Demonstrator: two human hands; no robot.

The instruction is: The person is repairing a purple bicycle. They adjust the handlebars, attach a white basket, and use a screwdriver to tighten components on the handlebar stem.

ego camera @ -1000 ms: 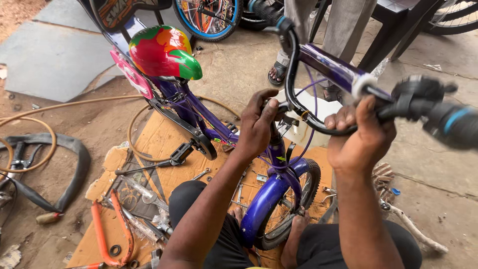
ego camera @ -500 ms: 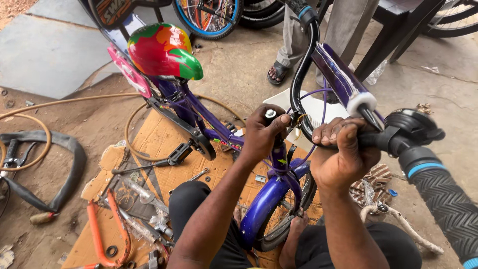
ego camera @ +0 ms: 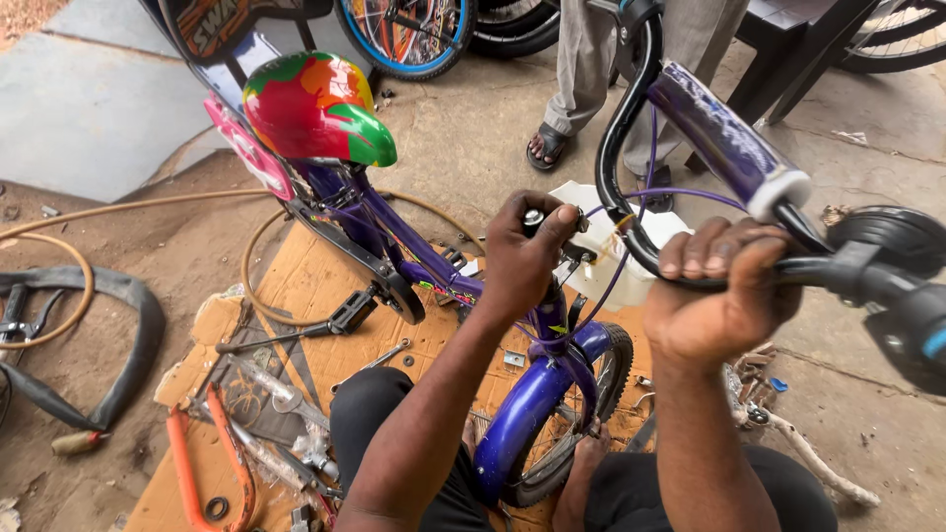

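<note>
Hands at the stem and handlebar of a small purple bicycle, seen from above.

Nearest the camera, the right hand is closed around the black handlebar just inboard of the grip, and the left hand is clenched on the stem top. The stem lies directly under the left hand, its long axis running down to the fork above the front wheel; the bar curves up and away to the right. Farther off, the frame slopes back to the multicoloured saddle. Beyond stands another person's sandalled foot.
</note>
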